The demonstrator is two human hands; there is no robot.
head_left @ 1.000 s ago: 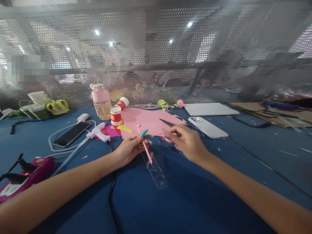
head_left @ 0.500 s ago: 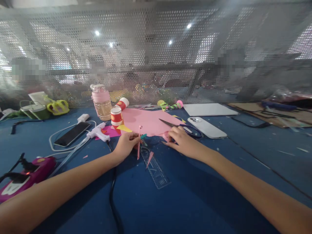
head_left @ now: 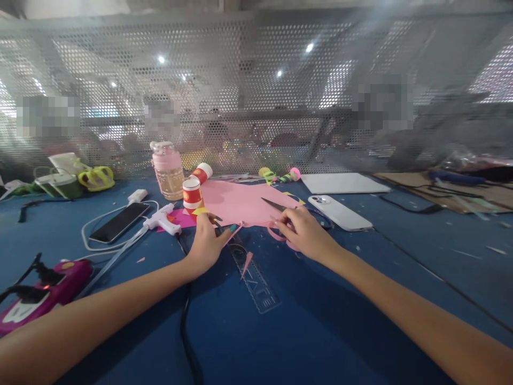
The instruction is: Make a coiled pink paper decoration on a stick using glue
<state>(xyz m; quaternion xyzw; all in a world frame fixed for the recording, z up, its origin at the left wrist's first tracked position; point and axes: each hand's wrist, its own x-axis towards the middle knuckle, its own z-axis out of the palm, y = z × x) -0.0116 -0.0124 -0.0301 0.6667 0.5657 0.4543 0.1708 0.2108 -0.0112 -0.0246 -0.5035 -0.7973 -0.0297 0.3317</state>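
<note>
Hands: half a second ago my left hand (head_left: pixel 205 241) pinched the thin pink strip (head_left: pixel 235 233) near upright; its thumb and forefinger have since parted, and the strip leans with its knobbed end toward my right; my right hand (head_left: pixel 308 231) has shifted only slightly, yet more of the curled pink strip (head_left: pixel 273 234) shows below its fingertips
Glue gun (head_left: pixel 161 219): left of my left grip, apart from it, unmoved; best to swing that wrist clear of it
Red cup (head_left: pixel 193 193): upright, just beyond my left fingers, unmoved; a low forefinger would spare it a knock
Left grip: thumb and forefinger spread; the lower fingers are hidden
Thin strip: beside my left thumb tip; I cannot tell whether the thumb presses it; I judge a light touch near the knobbed end would keep it from bending
Clear ruler (head_left: pixel 265 300): between my grips, running back toward me, with a pink scrap (head_left: pixel 248 261) on it; both unmoved
Right grip: fingertips pinching the curled strip, as far as I can see, its loop hanging just below them; I should hold it by the edge, so the curl is not creased
Scissors (head_left: pixel 276 205): just beyond my right knuckles, blade pointing left over the pink sheet (head_left: pixel 236 199); keeping the fingers low and clear of that blade seems wise
</note>
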